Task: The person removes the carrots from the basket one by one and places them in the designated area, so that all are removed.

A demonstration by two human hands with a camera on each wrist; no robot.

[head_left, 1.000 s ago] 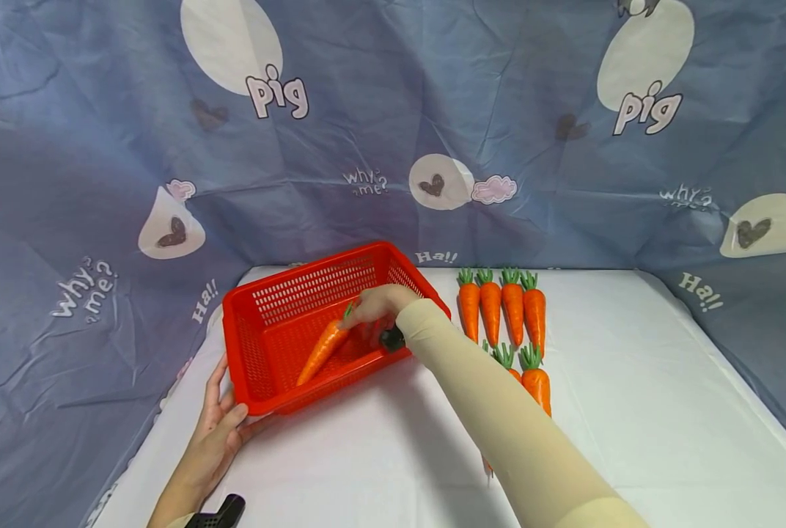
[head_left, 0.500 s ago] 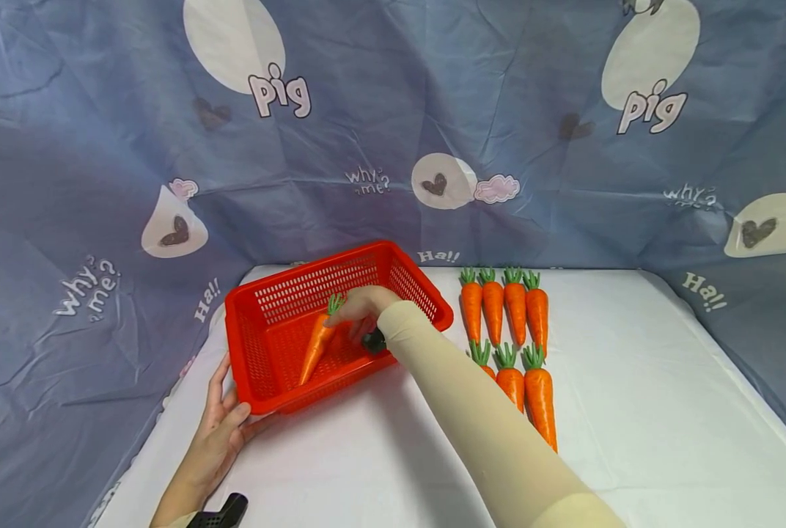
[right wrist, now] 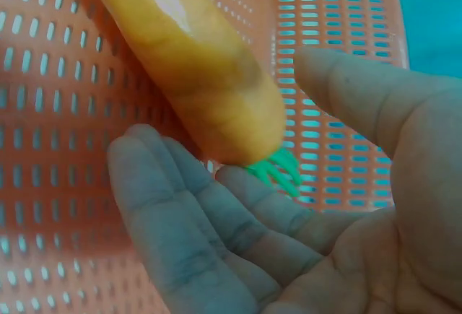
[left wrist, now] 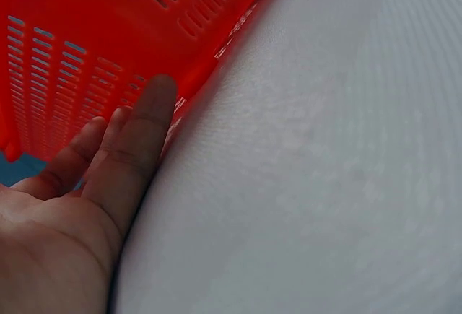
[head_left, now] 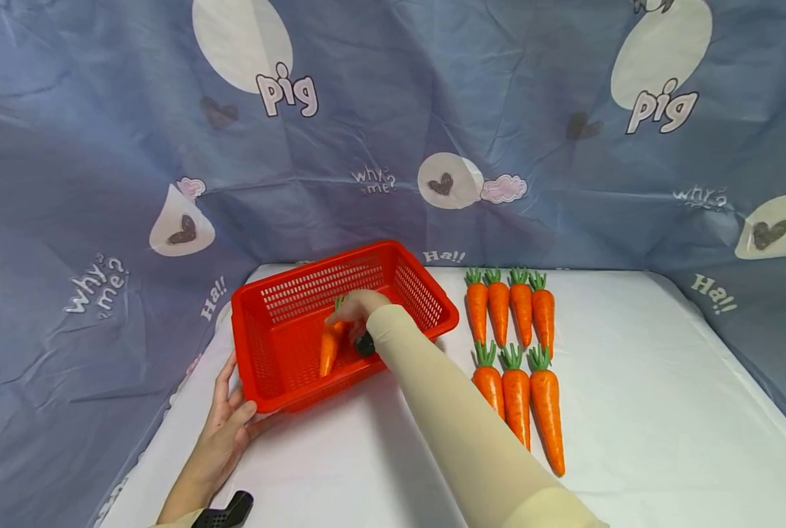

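Note:
A red perforated plastic basket (head_left: 240,348) sits tilted across the white tabletop in the head view. My left hand (head_left: 221,434) rests against its near left corner, the thumb at the rim. In the left wrist view, that hand's fingers (left wrist: 141,133) lie nearly straight along the outer wall. My right hand (head_left: 358,308) reaches inside the basket, over an orange carrot (head_left: 331,348) with a green top. From the right wrist, the carrot (right wrist: 209,76) lies between the spread thumb and loosely bent fingers, with a gap to the thumb. In the head view the hand partly hides its upper end.
Two rows of carrots lie right of the basket: a back row (head_left: 521,312) and a front row (head_left: 517,400), partly covered by my right sleeve (head_left: 452,418). A blue printed cloth (head_left: 380,110) hangs behind the table (head_left: 644,381).
The carrot in the basket has turned more upright in the head view, and my right hand has shifted left with it. My left hand stays at the corner. The whole view has drifted slightly.

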